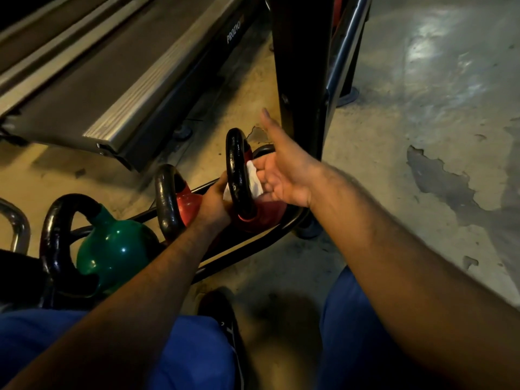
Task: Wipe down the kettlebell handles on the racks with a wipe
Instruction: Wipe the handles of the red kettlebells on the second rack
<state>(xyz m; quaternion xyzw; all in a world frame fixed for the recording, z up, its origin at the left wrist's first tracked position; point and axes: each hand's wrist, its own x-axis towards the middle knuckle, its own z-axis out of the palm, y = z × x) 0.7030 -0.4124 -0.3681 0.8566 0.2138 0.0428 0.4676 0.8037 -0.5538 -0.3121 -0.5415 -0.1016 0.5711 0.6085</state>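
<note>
Three kettlebells with black handles stand on a low black rack (254, 240): a green one (112, 250) at the left, a red one (188, 204) in the middle, another red one (267, 215) at the right. A white wipe (255, 179) passes through the loop of the right kettlebell's handle (237, 164). My right hand (282, 171) pinches the wipe against the handle's right side, thumb pointing up. My left hand (214, 205) curls round the lower left side of the same handle, where a white end of the wipe shows beside its fingers.
The rack's black upright (298, 80) rises just behind my right hand. A treadmill deck (112, 80) lies at the upper left. A chrome bar (17, 224) shows at the left edge. My shoe (222, 315) and blue-trousered knees are below; worn concrete floor (422, 136) spreads to the right.
</note>
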